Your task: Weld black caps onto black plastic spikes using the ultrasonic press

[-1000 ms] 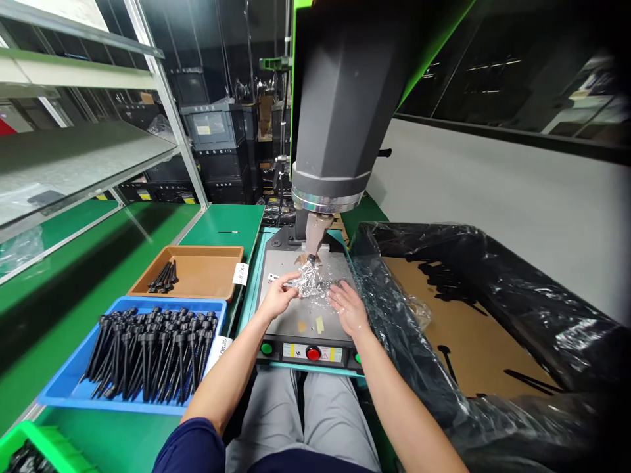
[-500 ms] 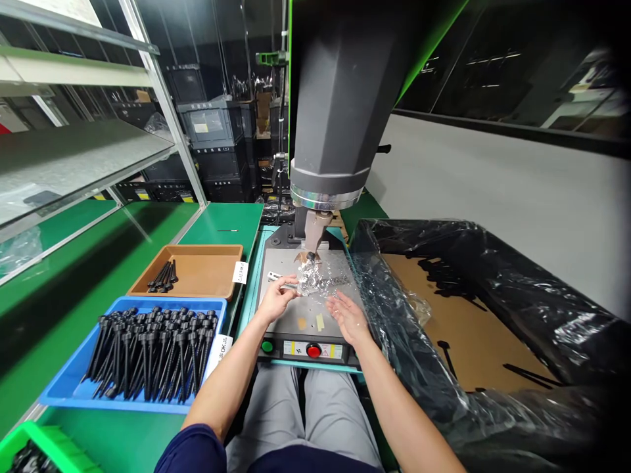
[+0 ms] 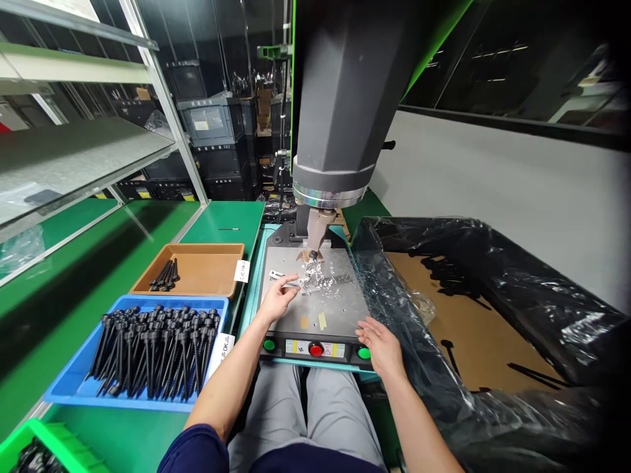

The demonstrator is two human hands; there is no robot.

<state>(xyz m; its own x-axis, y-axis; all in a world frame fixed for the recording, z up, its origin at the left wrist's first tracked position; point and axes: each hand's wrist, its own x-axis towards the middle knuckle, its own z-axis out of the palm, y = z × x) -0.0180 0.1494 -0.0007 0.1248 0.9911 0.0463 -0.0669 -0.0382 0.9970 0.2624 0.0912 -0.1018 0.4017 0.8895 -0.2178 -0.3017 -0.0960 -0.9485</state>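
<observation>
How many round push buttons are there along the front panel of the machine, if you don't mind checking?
3. A green button sits at the panel's left end, a red button in the middle, and a second green button at the right end, beside the right hand.

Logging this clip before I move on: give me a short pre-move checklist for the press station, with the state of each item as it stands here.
1. Left hand away from the horn: ok, it rests on the plate, short of the tip.
2. Part seated under the horn: cannot tell; crinkled film covers it.
3. Right hand off the plate: ok, it is at the front edge beside the right green button.
4. Left green button free: ok, nothing on it.
5. Red button reachable: ok, uncovered.
6. Blue tray stocked: ok, full of black parts.
</observation>
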